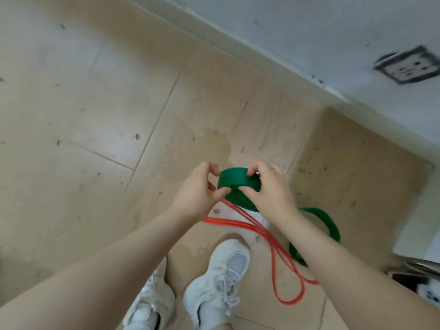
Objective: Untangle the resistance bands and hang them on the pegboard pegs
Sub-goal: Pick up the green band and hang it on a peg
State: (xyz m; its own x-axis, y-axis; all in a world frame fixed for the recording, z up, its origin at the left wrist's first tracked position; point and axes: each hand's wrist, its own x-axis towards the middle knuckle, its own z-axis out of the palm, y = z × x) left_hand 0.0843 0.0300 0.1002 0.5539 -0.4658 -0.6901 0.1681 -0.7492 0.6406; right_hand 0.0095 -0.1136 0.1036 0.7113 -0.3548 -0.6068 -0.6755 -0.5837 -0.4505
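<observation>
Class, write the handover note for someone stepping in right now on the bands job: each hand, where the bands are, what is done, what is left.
Left hand: pinches the orange band beside the green loop.
Right hand: grips the wide green band, held up as a loop between both hands.
Bands: both trail down over the tiled floor, orange strands running under the green where they cross; green tail hangs behind the right forearm.
Done: bands picked up, untangling begun.
Left: separate them, hang each; no pegboard in view.

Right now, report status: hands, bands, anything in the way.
Both hands, left and right, pinching green band. Orange band tangled through it, hanging loose. Pegboard not in view.
</observation>
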